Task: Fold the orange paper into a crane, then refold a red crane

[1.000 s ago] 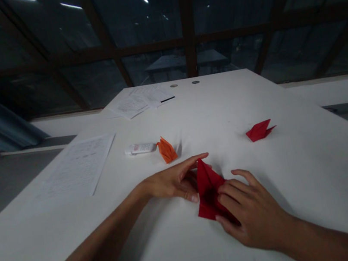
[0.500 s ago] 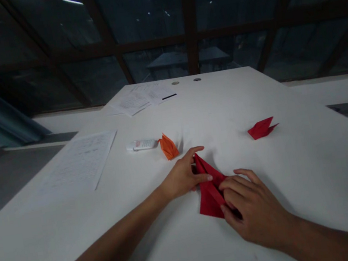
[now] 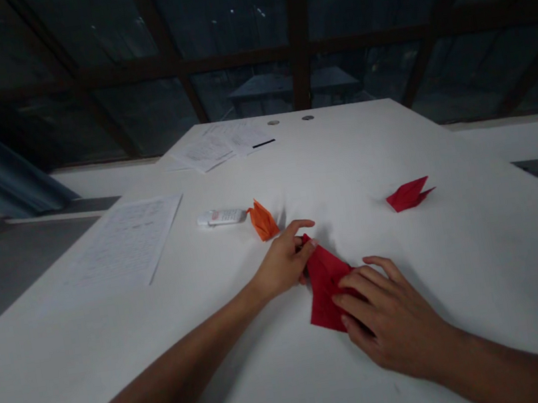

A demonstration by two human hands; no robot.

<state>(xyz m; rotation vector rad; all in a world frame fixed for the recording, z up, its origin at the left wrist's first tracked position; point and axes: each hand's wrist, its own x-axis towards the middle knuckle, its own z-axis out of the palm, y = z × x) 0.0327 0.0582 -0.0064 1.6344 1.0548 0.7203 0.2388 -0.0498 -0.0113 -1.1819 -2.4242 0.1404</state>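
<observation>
A sheet of red folded paper (image 3: 324, 297) lies at a slant on the white table between my hands. My left hand (image 3: 285, 258) pinches its upper left corner, thumb on top and the index finger stretched out past it. My right hand (image 3: 390, 315) grips the lower right side, its fingers bent over the paper and the thumb at the near edge. Part of the paper is hidden under the right fingers. Just beyond my left hand stands a folded orange paper figure (image 3: 262, 220). A folded red paper figure (image 3: 408, 195) sits farther off to the right.
A white bottle-like object (image 3: 221, 217) with printing lies beside the orange figure. A written sheet (image 3: 121, 244) is at the left, with more papers (image 3: 213, 148) and a black strip (image 3: 264, 143) farther back. Two round discs (image 3: 308, 117) mark the table's far end, before dark windows.
The raised flap on the red paper has come down, so its face now looks flatter. My left thumb has shifted up toward the corner, and my right fingers are spread farther over the paper.
</observation>
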